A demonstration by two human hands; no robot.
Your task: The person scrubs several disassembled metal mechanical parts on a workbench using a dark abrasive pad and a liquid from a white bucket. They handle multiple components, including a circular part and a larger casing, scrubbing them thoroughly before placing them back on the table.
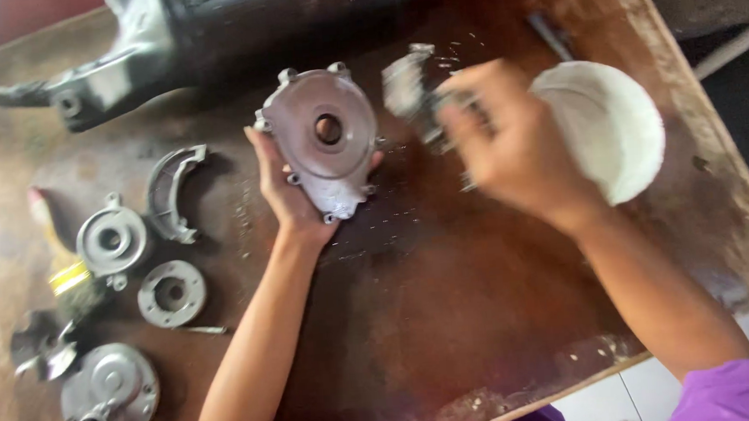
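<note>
Metal cover (pixel 325 140) in left hand (pixel 285 190) (upright)

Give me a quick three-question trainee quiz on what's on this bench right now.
1. True or false: the left hand holds the grey metal cover with a centre hole.
2. What lies just beyond the right hand? A) white bowl B) curved bracket C) paintbrush
3. Where on the wooden table do the loose round castings lie?

Key
1. True.
2. A, the white bowl.
3. At the left side, near the curved bracket and the paintbrush.
</note>
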